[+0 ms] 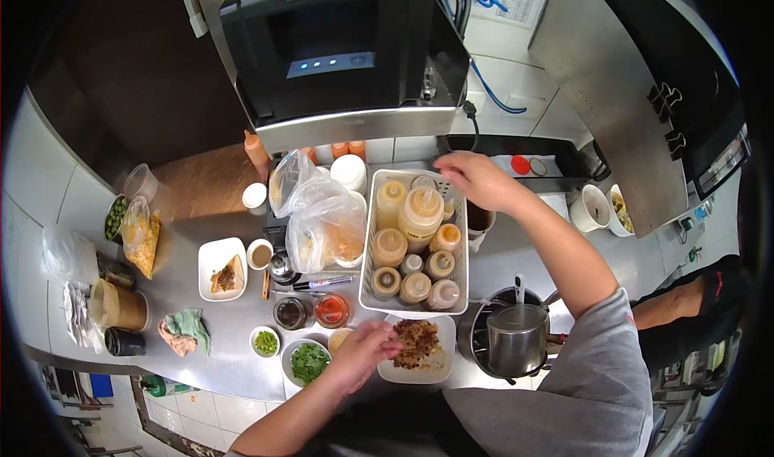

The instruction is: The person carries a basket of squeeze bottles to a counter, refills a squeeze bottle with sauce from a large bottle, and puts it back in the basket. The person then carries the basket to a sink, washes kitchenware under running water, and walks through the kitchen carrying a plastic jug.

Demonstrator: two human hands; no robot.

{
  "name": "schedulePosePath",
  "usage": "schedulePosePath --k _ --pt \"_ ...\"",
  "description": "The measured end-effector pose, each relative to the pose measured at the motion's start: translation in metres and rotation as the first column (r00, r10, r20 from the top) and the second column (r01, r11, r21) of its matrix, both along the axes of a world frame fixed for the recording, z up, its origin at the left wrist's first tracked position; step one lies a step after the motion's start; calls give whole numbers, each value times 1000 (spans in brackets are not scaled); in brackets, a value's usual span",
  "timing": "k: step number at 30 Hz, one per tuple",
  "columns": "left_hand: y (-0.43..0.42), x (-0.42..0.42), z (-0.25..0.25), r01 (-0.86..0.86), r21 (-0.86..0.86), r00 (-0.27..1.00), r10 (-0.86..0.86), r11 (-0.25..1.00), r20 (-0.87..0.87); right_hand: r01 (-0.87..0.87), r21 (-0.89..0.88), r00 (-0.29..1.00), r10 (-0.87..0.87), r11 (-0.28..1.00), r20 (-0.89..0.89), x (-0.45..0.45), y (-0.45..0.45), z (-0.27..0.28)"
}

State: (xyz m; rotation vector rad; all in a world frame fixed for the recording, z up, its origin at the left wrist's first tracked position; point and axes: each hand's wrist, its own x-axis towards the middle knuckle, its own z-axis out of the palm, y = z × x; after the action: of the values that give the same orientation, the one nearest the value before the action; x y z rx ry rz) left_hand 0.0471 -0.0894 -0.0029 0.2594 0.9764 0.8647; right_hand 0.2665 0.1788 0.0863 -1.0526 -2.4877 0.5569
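My left hand [360, 355] hovers over the left edge of a white square dish [442, 374] of crumbly brown food [417, 344]. Its fingers are loosely bent and slightly apart, with nothing visible in them. At the far right corner of a white perforated basket [363, 279] is my right hand [477, 180], fingers extended over the rim; no held thing shows. Several squeeze bottles [422, 212] with tan and cream contents stand upright in the basket. Near my left hand are a bowl of chopped green herbs [309, 363] and a jar of red sauce [331, 310].
A steel pot [517, 340] with handles stands right of the dish. Behind the basket rises a black machine [347, 54]. Plastic bags [316, 219], a white dish with food [222, 270] and a crumpled cloth [187, 331] lie leftward. Another person's arm [673, 305] is at right.
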Motion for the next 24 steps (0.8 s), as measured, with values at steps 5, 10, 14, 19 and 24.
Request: schedulePosePath --k 5,10,14,19,24 --pt "23 15 15 36 -41 938 -20 999 346 21 -227 987 16 974 158 -55 52 -33" --pt "20 37 3 32 -41 910 -12 999 415 112 -486 814 200 867 545 -78 77 -34" --pt "11 34 10 65 106 926 -99 992 364 -14 -386 795 244 923 556 -79 78 -28" --pt "5 17 40 417 465 895 -442 781 -61 93 -549 970 48 831 237 -57 53 25" --pt "-18 5 80 430 614 874 -475 662 -101 100 -612 995 -65 784 80 -30 3 79"
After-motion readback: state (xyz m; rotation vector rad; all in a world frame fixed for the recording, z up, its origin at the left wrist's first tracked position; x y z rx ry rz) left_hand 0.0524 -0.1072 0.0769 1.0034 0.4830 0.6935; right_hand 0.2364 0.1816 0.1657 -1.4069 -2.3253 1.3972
